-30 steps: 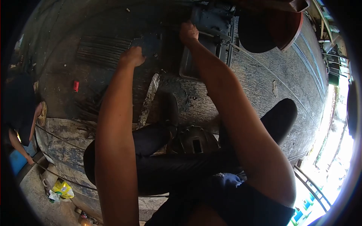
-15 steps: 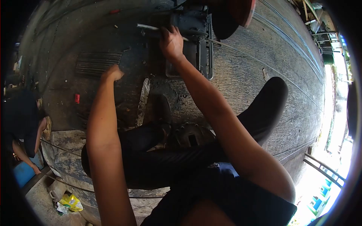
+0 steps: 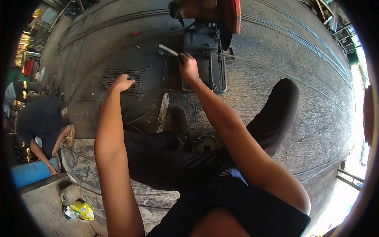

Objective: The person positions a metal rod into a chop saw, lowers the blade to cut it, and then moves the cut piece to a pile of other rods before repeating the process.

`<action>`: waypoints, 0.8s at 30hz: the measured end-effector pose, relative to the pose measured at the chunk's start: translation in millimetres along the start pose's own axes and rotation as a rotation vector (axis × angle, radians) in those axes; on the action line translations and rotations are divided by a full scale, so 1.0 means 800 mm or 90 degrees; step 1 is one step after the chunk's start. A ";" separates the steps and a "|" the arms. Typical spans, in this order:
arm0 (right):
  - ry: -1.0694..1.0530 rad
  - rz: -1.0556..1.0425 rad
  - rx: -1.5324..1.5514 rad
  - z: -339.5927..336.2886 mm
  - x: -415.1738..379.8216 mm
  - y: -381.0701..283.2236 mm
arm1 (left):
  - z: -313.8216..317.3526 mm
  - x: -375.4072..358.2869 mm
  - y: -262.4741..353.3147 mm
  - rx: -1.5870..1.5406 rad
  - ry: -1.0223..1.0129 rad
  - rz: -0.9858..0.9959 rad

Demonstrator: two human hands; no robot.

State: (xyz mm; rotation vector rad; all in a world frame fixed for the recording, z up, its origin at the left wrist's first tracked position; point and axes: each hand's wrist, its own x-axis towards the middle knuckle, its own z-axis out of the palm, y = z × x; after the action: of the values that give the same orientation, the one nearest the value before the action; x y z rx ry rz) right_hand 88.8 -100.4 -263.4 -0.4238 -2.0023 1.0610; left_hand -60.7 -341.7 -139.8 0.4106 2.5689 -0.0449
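Note:
My right hand (image 3: 188, 68) is wrapped round a pale-ended metal bar (image 3: 168, 50) at the left side of the cut-off saw (image 3: 203, 51). The bar's light end sticks out left of my fingers. A long thin rod (image 3: 260, 63) extends to the right from the saw's base. My left hand (image 3: 123, 83) rests on a row of short dark metal rods (image 3: 124, 74) laid side by side on the floor. Its thumb stands apart from the fingers, which are partly hidden.
A red disc guard (image 3: 237, 15) rises at the saw's top. A red-handled tool (image 3: 135, 33) lies beyond the rods. A flat strip (image 3: 162, 112) lies before my legs. Long bars (image 3: 300, 29) run along the floor at upper right. Another person (image 3: 43, 118) crouches at far left.
The view has shifted, showing more of the saw and the person at left. My left hand has come over onto the rods. My right hand keeps its grip on the bar.

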 end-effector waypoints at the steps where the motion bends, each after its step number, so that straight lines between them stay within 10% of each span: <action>1: 0.006 -0.007 0.009 -0.006 0.000 -0.014 | -0.010 0.004 -0.006 -0.015 -0.006 0.017; 8: -0.047 -0.082 0.170 -0.097 -0.005 -0.125 | -0.087 -0.003 0.023 -0.103 0.127 0.154; 15: 0.009 0.206 0.484 -0.222 0.000 -0.163 | -0.179 -0.021 0.206 -0.366 0.275 0.425; 24: 0.156 0.243 0.472 -0.313 -0.020 -0.092 | -0.195 -0.034 0.414 -0.564 0.064 0.457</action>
State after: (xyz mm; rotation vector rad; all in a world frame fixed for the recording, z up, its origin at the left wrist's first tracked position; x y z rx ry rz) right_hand 301.2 -20.4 -133.2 -0.5046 -1.2140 1.7883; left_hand -17.8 -16.0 24.0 0.9259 2.0928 1.3153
